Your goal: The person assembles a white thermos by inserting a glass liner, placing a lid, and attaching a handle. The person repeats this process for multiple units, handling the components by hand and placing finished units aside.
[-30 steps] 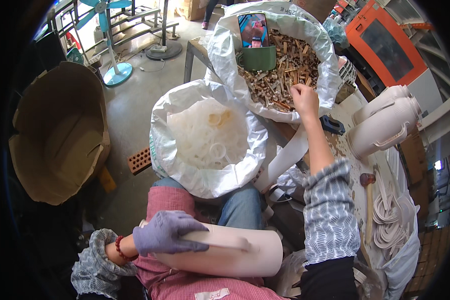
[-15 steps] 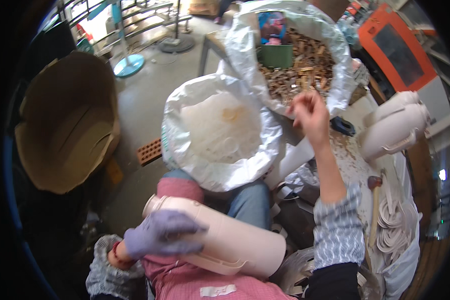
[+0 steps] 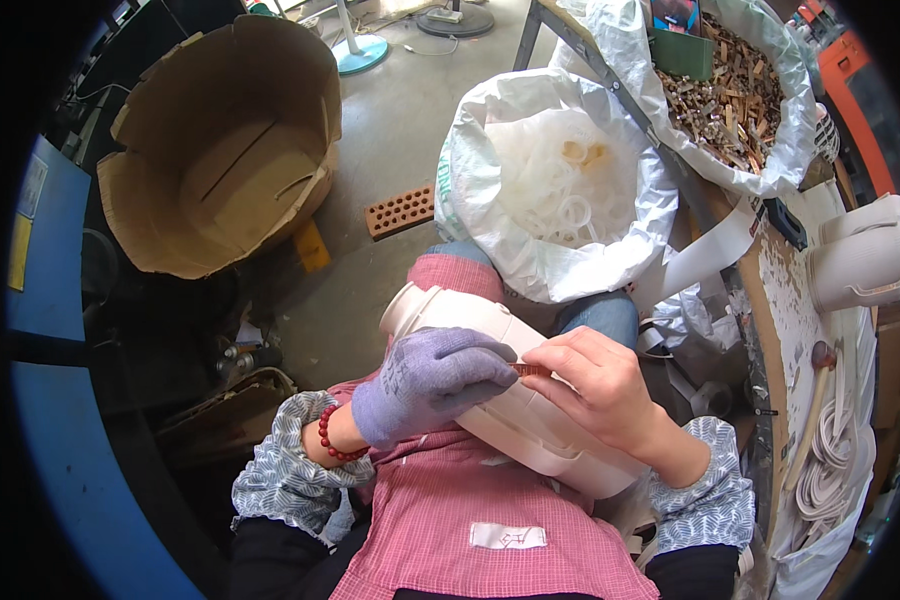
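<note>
A pale pink cylindrical flask body (image 3: 530, 428) with a side handle lies slanted across my lap. Over it, my left hand (image 3: 435, 382), in a purple knitted glove, meets my bare right hand (image 3: 605, 395). Pinched between the fingertips of both hands is a small reddish-brown strip (image 3: 530, 369); most of it is hidden by the fingers. Similar small brown pieces (image 3: 735, 105) fill a white sack (image 3: 610, 60) at the upper right, with a green box standing in it. Nearer to me, another white sack (image 3: 465, 190) holds translucent rings (image 3: 575, 215).
A large open cardboard box (image 3: 220, 130) stands left, beside a perforated brick (image 3: 400, 212). Blue panels (image 3: 60, 480) edge the far left. On the right-hand bench (image 3: 785, 300) are more pale flask bodies (image 3: 860, 260), a wooden-handled hammer (image 3: 820, 358) and coiled pale strips (image 3: 825, 490).
My right hand has come down from the sack of brown pieces to meet my left above the flask body. The brown strip now shows between them. The view has shifted left and downward.
</note>
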